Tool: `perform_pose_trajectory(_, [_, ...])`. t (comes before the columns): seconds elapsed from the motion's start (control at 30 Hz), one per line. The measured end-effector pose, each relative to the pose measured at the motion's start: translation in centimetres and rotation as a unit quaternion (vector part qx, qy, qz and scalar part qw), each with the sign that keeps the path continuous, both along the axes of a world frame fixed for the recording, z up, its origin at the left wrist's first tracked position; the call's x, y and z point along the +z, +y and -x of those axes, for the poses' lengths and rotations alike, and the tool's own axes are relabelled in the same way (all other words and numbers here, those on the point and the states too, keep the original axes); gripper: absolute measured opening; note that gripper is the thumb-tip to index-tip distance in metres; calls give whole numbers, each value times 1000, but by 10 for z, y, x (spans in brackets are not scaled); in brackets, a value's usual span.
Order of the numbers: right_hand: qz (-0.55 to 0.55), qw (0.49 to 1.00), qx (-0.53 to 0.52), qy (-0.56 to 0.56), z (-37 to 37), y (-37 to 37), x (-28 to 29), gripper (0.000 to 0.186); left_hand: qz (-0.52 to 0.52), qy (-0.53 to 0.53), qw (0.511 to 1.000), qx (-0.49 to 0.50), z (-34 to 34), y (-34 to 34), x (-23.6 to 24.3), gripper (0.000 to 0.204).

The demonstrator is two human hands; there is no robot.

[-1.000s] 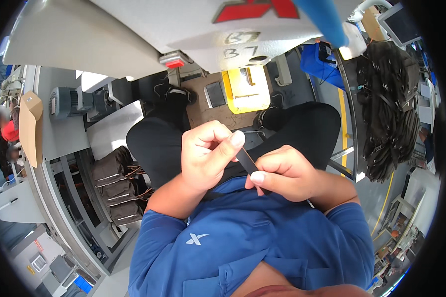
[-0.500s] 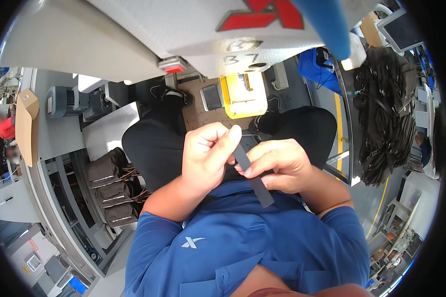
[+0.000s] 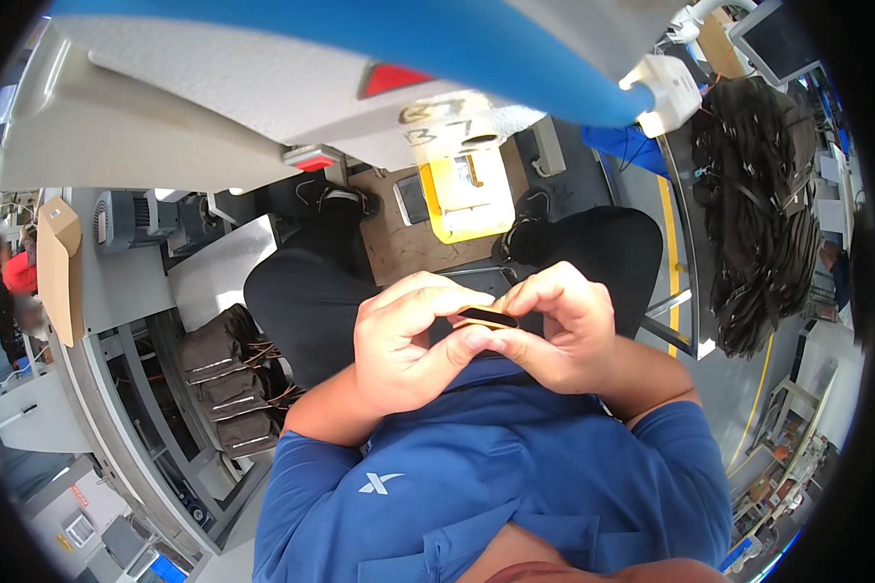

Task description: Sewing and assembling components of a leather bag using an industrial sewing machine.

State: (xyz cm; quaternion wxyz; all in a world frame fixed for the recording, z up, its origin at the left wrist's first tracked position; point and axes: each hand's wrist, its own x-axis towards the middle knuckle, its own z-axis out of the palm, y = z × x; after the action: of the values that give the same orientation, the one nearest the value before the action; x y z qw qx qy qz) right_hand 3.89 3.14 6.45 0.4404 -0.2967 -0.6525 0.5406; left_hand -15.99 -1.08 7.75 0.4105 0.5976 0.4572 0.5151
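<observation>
A short dark strip [image 3: 488,316] with a tan edge is pinched between my two hands, above my lap. My left hand [image 3: 403,345] grips its left end, thumb below and fingers above. At the other end my right hand [image 3: 569,330] is closed on it in the same way, and the two thumb tips nearly meet under it. Only the middle of the strip shows; my fingers cover its ends, and I cannot tell whether it is folded.
A pale machine body [image 3: 360,107] with a blue tube [image 3: 437,49] hangs ahead. Beneath it is a yellow pedal [image 3: 472,199]. Dark bundles [image 3: 228,379] are stacked left, near a motor [image 3: 122,222] and cardboard [image 3: 60,277]. Dark fabric pieces [image 3: 760,219] are heaped right. Another person [image 3: 19,272] is far left.
The strip, earlier slanting lengthwise with its lower end hanging free, is now turned crosswise between both hands. My right hand has risen to its end, and my view has shifted slightly.
</observation>
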Motion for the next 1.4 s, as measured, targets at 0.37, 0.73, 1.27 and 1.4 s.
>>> perform_pose_trajectory(0.37, [-72,997,15,-11,0,-1,12,24,-76,16,997,4,-1,-2,1,23])
perform_pose_trajectory(0.73, [-117,993,19,-23,2,0,15,23,-70,7,998,-2,-1,-4,3,23])
perform_pose_trajectory(1.27, [-138,990,10,-11,3,-1,13,23,-50,-12,999,-16,1,-4,4,22])
perform_pose_trajectory(1.4, [-136,991,7,-13,3,-1,12,23,-42,-22,999,-15,1,-4,4,22])
